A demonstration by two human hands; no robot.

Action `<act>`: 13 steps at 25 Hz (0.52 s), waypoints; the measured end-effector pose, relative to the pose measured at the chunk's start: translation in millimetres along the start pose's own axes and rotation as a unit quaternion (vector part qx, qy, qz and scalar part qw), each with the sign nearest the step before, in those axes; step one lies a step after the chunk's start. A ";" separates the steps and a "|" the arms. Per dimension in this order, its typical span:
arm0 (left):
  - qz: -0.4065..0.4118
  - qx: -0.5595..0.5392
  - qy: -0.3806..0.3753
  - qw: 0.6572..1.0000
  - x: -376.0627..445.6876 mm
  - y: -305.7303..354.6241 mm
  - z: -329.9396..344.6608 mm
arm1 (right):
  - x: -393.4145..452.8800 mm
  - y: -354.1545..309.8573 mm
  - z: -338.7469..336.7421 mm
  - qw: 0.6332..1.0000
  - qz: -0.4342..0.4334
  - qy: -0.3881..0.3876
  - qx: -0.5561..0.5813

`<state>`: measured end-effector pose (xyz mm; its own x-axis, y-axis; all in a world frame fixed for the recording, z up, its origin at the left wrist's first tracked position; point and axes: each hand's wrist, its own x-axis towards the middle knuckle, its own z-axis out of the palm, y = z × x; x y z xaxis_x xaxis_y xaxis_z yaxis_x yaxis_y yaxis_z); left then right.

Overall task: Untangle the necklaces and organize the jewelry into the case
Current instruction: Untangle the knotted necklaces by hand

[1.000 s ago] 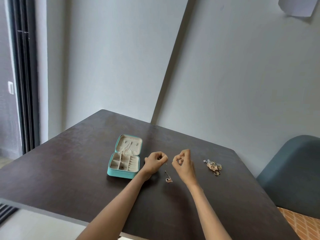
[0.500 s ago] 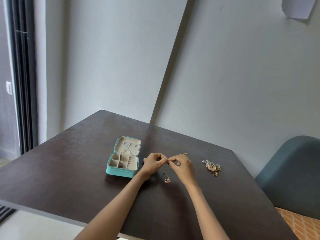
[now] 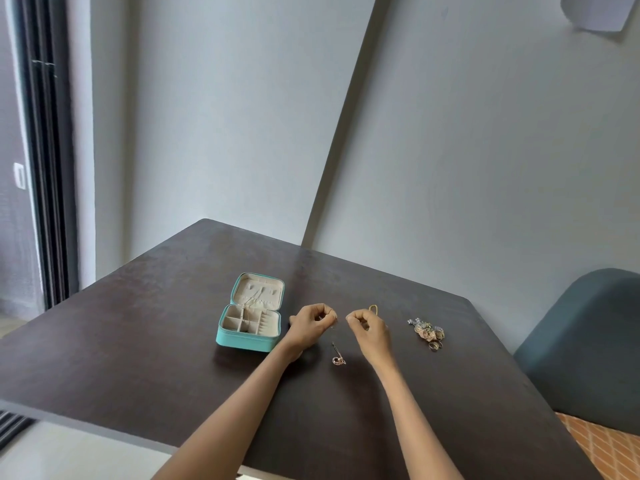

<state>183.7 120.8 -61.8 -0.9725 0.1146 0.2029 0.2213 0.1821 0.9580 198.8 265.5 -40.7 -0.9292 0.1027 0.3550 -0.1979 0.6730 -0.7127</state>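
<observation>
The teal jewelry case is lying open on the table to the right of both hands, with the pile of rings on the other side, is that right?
Not quite. The head view shows the open teal jewelry case to the left of both hands, beside the left hand; the pile of rings lies right of the right hand. It is open, on the table.

No readable text anywhere, perhaps owing to the distance.

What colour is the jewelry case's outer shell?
Teal; the jewelry case has a cream lining, seen in the head view.
</observation>
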 end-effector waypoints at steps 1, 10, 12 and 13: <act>0.003 -0.007 -0.002 1.000 2.2 -3.1 0.5 | -1.4 2.9 -0.6 1.000 -0.002 0.000 0.002; 0.015 -0.033 -0.005 0.999 2.8 -4.0 0.6 | -3.3 3.4 -0.1 0.997 -0.081 -0.001 -0.017; 0.008 -0.016 -0.001 1.000 3.0 -3.8 0.8 | -3.5 3.1 -0.4 0.996 -0.083 0.002 -0.028; 0.002 0.001 0.002 1.000 3.0 -3.6 1.1 | -4.1 2.0 -1.4 0.996 -0.083 0.003 -0.034</act>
<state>180.1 121.5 -64.8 -0.9717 0.1116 0.2081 0.2260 0.1842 0.9566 202.7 267.5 -42.8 -0.8837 -0.0093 0.4680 -0.3263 0.7291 -0.6016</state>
